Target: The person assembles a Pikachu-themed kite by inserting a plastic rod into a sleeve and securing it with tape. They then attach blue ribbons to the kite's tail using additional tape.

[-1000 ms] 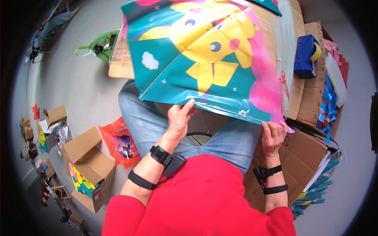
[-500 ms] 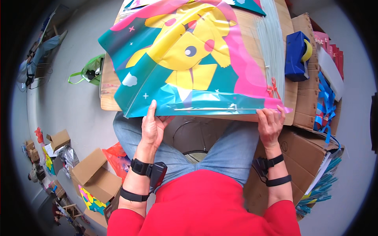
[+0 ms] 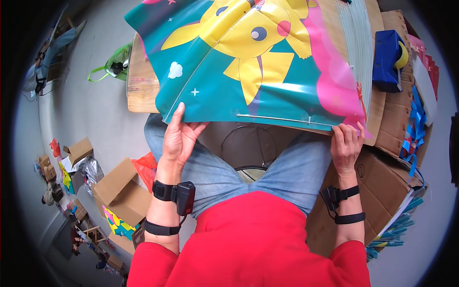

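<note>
A large glossy plastic kite [image 3: 248,67], teal and pink with a yellow cartoon animal, lies spread over a cardboard-covered table [image 3: 143,86]. A thin white rod runs along its near edge. My left hand [image 3: 179,136] grips the kite's near left corner, thumb on top and fingers underneath. At the near right corner my right hand [image 3: 346,146] pinches the edge beside the rod's end. I am seated, with my jeans-clad knees below the table edge.
A blue tape dispenser [image 3: 388,60] sits on cardboard at the right, with blue ribbons [image 3: 415,122] and flat cardboard boxes beside it. On the floor to the left are open cardboard boxes [image 3: 122,191], a red bag [image 3: 146,167] and a green bag [image 3: 114,62].
The kite has been turned and slid to the right across the table. My left hand shifted from the middle of the near edge to its left corner; my right hand kept the right corner.
</note>
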